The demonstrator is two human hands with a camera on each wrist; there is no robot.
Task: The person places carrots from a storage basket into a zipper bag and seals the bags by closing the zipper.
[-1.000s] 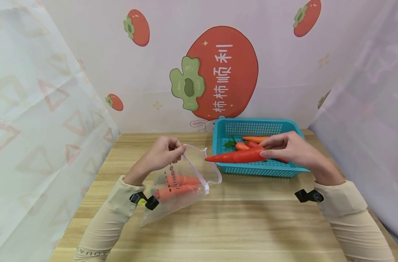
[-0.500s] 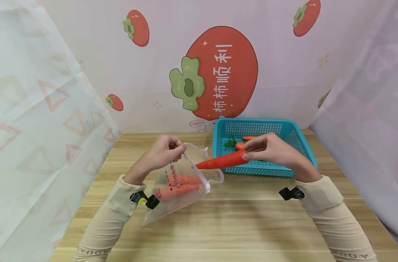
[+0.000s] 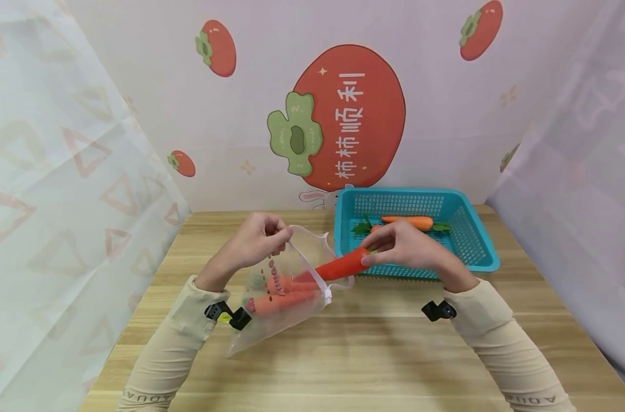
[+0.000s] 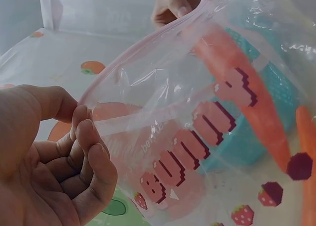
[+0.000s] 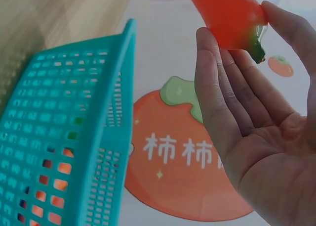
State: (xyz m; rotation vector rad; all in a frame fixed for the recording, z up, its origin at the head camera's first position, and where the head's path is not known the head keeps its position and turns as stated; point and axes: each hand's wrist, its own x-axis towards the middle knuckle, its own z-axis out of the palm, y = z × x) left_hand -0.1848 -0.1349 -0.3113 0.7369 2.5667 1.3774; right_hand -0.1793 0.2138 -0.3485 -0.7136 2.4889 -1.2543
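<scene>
My left hand (image 3: 263, 243) pinches the upper edge of a clear zip bag (image 3: 250, 340) between thumb and forefinger; its mouth gapes to the right. Two carrots (image 3: 278, 303) lie inside. "BUNNY" lettering and strawberries are printed on the bag (image 4: 168, 166) in the left wrist view. My right hand (image 3: 405, 246) holds a large red chili pepper (image 3: 345, 264) by its stem end, thumb on one side and fingers on the other. The pepper's tapered end is inside the bag mouth. Its green stem (image 5: 256, 50) shows in the right wrist view.
A teal plastic basket (image 3: 477, 266) stands at the back right of the wooden table (image 3: 394, 355). In it lie an orange carrot (image 3: 415, 222) with a green top and another reddish vegetable, partly hidden behind my right hand. A printed cloth (image 3: 245, 126) hangs behind the table.
My right hand has moved left and slightly down from over the basket, carrying the pepper tip-first into the bag mouth. My left hand keeps its pinch on the bag edge, nearly still.
</scene>
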